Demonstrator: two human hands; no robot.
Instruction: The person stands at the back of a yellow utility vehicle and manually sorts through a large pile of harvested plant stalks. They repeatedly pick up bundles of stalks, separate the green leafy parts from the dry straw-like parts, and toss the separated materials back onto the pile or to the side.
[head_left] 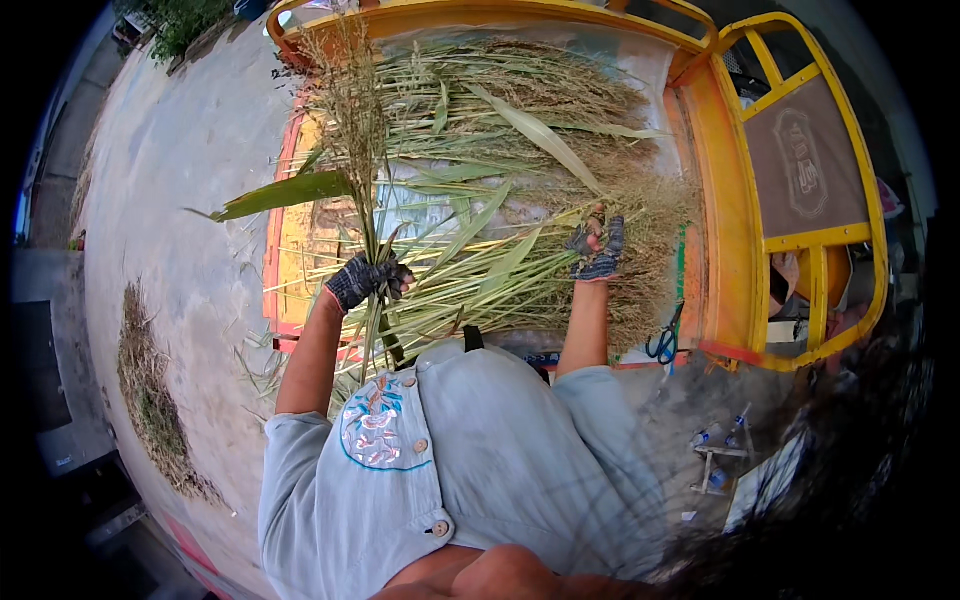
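Note:
My left hand (369,281), in a dark fingerless glove, is closed round a bunch of broomcorn stalks (366,190). The bunch stands upright, its brushy seed heads at the far end and a broad green leaf (285,194) jutting left. My right hand (597,248), gloved the same way, has its fingers curled round stalks just below their seed heads, over the near pile of broomcorn (520,275). Those stalks lie crosswise, with heads to the right. Farther off, a second layer of broomcorn (500,100) lies on the cart bed, with a long pale leaf (540,135) on top.
Yellow cart rails (705,200) border the bed at the right and back. Dark-handled scissors (664,345) rest by the bed's near right corner. A small stand (720,460) is on the ground at right. Dry plant scraps (150,390) lie on the concrete at left.

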